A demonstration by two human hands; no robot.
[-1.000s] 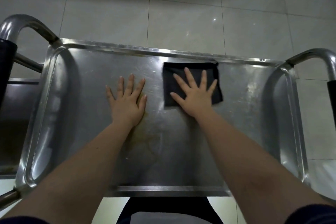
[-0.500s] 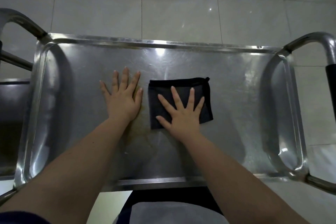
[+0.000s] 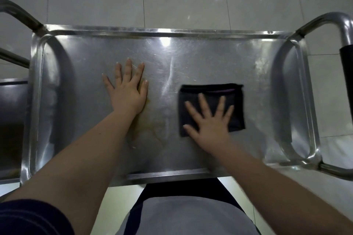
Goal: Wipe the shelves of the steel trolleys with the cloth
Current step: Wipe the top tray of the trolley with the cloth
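Black cloth sliding rightward across the top shelf.
Fingers (image 3: 202, 102) of the right hand (image 3: 209, 120) splay flat on the cloth (image 3: 235, 108), pressing without gripping; it has shifted right from centre, while the left hand (image 3: 127, 91) stays open, bracing the steel trolley (image 3: 191, 33).

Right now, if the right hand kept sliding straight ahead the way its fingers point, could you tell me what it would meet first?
The right hand lies flat on the black cloth, fingers pointing toward the far side. The bare shelf ahead looks free, so the first obstacle would likely be the shelf's raised far rim.
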